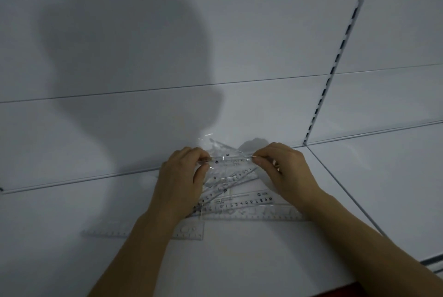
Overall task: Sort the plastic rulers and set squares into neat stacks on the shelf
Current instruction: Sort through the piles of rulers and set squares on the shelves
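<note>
Far left on the white shelf (72,260): one clear ruler (109,233) lies flat near the front, its right part passing under the left forearm. Left hand (182,176) has fingers curled, pinching the left end of a clear wrapped ruler (231,160). Under it, a loose pile of clear rulers and set squares (239,203) lies crisscrossed, mid-shelf, near the back panel (143,56). Right hand (282,167) pinches the same ruler's right end. Slotted upright (335,61) at right.
</note>
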The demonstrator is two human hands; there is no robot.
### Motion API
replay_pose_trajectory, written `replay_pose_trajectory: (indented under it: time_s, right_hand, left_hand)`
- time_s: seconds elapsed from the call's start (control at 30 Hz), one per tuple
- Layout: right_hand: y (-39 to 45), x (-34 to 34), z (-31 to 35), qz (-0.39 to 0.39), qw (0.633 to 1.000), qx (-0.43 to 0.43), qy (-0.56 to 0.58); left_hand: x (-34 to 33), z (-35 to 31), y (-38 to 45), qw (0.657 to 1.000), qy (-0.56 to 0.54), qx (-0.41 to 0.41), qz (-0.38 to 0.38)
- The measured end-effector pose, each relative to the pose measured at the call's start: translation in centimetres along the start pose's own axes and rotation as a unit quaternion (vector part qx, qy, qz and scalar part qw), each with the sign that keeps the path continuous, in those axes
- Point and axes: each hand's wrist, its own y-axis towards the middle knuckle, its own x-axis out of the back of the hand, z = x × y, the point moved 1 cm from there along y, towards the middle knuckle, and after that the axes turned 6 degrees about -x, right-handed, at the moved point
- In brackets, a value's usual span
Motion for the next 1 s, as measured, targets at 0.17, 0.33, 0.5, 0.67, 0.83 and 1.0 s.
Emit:
replay_pose_trajectory:
  time_s: [0.17, 0.33, 0.5, 0.67, 0.83, 1.0]
  right_hand:
    - [-0.2, 0.4, -0.6, -0.027, 0.997, -0.06, 0.05]
    - [-0.3, 0.8, -1.1, -0.04, 0.98, -0.158, 0.114]
    - [-0.2, 0.2, -1.8, -0.021, 0.98, -0.172, 0.093]
    - [-0.3, 0.0, -1.7, -0.02, 0.979, -0.186, 0.086]
    - [-0.3, 0.0, -1.7, -0.023, 0.974, -0.204, 0.093]
    - [-0.3, 0.3, -1.8, -0.036, 0.971, -0.208, 0.112]
  left_hand:
    - [0.3, -0.3, 0.4, 0.999, -0.033, -0.011, -0.013]
    - [1.0, -0.4, 0.5, 0.996, -0.071, 0.041, -0.047]
    - [1.0, -0.2, 0.3, 0.983, -0.131, 0.11, -0.068]
    - [0.9, 0.2, 0.5, 0.97, -0.175, 0.137, -0.1]
    - [0.9, 0.9, 0.6, 0.949, -0.228, 0.185, -0.114]
    - [1.7, 0.3, 0.8, 0.93, -0.228, 0.214, -0.193]
